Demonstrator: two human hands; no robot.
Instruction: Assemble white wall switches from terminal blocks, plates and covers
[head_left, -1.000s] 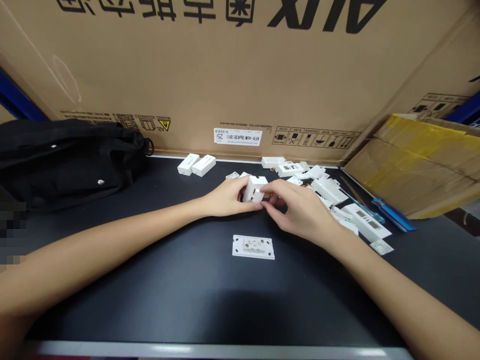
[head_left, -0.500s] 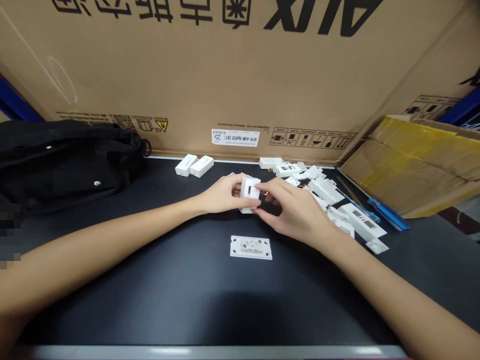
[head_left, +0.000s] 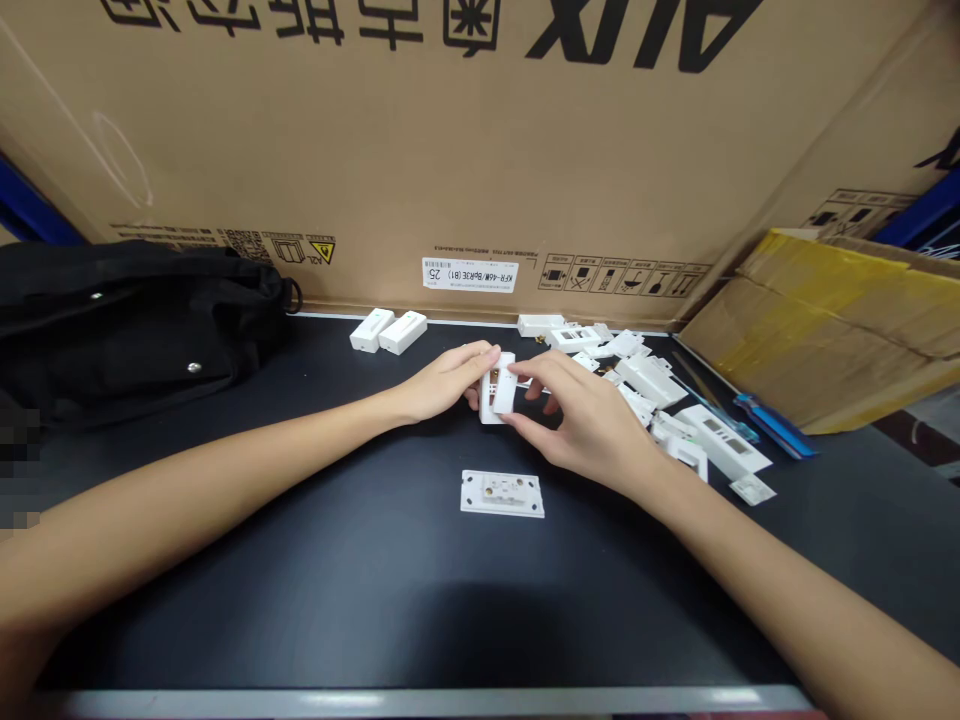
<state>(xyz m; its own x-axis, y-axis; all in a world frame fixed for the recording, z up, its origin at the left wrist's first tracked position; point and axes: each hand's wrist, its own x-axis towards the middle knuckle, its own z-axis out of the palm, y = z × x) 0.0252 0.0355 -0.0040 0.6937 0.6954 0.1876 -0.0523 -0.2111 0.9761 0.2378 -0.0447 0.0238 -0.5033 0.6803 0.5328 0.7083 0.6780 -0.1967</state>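
Over the middle of the black table, my left hand (head_left: pixel 448 382) grips a white plastic housing (head_left: pixel 487 408) with an opening in its face. My right hand (head_left: pixel 581 410) pinches a narrow white cover piece (head_left: pixel 506 385) by its right side, between thumb and fingers. That piece stands at an angle against the right part of the housing, and brass-coloured bits show in the gap beside it. Nearer me, a white plate (head_left: pixel 531 497) with a raised block and brass-coloured spots lies flat on the table (head_left: pixel 337 590).
Two white boxes (head_left: pixel 403 332) sit at the back. Several white parts (head_left: pixel 651 381) and a blue-handled tool (head_left: pixel 776 427) lie at the right, beside a taped carton (head_left: pixel 832 335). A black bag (head_left: pixel 127 330) is at left; a large cardboard box (head_left: pixel 360 150) stands behind.
The cover piece has turned away from the housing's face, opening a gap at its left. My left thumb has moved from the housing's lower front to its top.
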